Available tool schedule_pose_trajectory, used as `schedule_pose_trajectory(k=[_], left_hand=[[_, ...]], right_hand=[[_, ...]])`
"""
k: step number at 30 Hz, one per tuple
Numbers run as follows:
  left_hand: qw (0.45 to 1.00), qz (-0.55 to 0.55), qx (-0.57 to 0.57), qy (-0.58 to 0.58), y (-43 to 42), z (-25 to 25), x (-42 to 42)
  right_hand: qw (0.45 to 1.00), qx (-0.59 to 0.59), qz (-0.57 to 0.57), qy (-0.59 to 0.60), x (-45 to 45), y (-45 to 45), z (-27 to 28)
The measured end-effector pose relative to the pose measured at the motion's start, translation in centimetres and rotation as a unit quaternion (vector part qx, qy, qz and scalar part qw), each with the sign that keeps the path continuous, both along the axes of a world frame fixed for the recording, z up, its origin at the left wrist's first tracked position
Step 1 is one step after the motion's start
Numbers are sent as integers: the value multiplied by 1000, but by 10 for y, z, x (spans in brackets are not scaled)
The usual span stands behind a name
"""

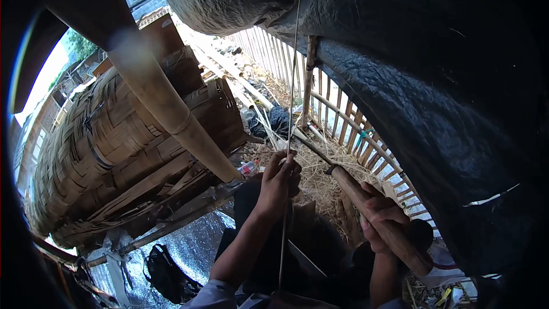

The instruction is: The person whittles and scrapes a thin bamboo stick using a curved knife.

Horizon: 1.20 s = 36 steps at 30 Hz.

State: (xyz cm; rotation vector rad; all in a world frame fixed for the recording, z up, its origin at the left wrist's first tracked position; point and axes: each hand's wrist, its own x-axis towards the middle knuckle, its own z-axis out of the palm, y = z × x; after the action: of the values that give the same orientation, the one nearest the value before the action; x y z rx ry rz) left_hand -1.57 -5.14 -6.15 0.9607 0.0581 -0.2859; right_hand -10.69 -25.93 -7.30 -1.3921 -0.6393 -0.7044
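Note:
My left hand (278, 182) is closed around a long, thin strip (294, 68) that looks like split bamboo. The strip runs almost upright, from the dark sheeting above down past my lap. My right hand (382, 212) grips the thick wooden handle (349, 186) of a knife. Its narrow dark blade (314, 149) points up and left, and the tip lies close to the strip just above my left hand. Whether blade and strip touch, I cannot tell. A pale flat edge (307, 258) shows by my lap, its kind unclear.
A thick bamboo pole (166, 103) slants across the left, before stacked woven bamboo panels (114, 137). Dark plastic sheeting (400, 97) hangs above and to the right. A bamboo fence (343, 117) stands behind. Straw and shavings (320, 177) cover the ground. A black bag (166, 272) lies lower left.

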Motion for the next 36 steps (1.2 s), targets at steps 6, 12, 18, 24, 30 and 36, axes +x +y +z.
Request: schedule_pose_trajectory(k=[6, 12, 18, 24, 30, 36], left_hand=[[1000, -13, 2, 19, -2, -8, -1], [999, 10, 49, -21, -8, -18, -2], [990, 6, 141, -8, -12, -17, -5], [996, 3, 67, 50, -11, -13, -5], [982, 12, 180, -57, -13, -28, -6], [996, 16, 80, 29, -6, -24, -1]], right_hand=[[997, -70, 24, -7, 9, 24, 10], [983, -183, 19, 17, 8, 30, -1], [973, -227, -44, -6, 29, 36, -8], [977, -214, -2, 8, 21, 29, 0], [973, -229, 10, 13, 45, 20, -8], [978, -205, 35, 33, 32, 19, -2]])
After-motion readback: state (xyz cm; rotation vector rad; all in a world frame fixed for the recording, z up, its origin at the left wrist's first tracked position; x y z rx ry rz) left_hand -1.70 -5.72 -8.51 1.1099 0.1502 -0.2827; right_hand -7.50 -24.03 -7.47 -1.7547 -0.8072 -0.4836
